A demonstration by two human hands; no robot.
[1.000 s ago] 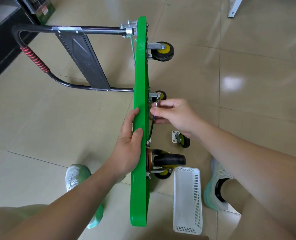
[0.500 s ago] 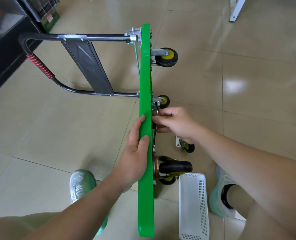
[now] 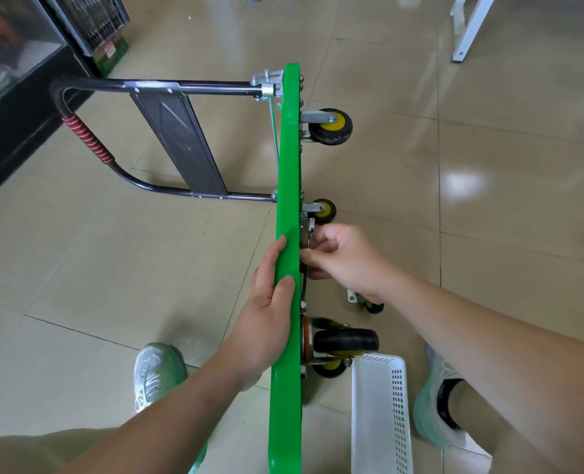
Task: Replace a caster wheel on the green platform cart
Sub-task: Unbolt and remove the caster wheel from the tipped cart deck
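- The green platform cart [image 3: 285, 422] stands on its side on the tiled floor. The left grip [image 3: 270, 302] clasps its upper rim, thumb and fingers over the green edge, steadying it.
- The black handle [image 3: 146, 87] juts out beyond the left grip.
- A white basket [image 3: 379, 422] sits on the floor beneath the right forearm.
- The mounted caster [image 3: 345, 340] hangs off the deck's underside just nearer the person than the right grip [image 3: 345, 261].
- A loose caster [image 3: 369, 304] lies on the floor under the right wrist, partly hidden.
- The wrench [image 3: 307, 230] is pinched in the clenched right grip. A second ago its shank angled away from the deck; now it lies almost flat against the underside. That looks like one stroke on a mounting bolt, so the job appears to be at the bolting stage. Tightening or loosening cannot be told.
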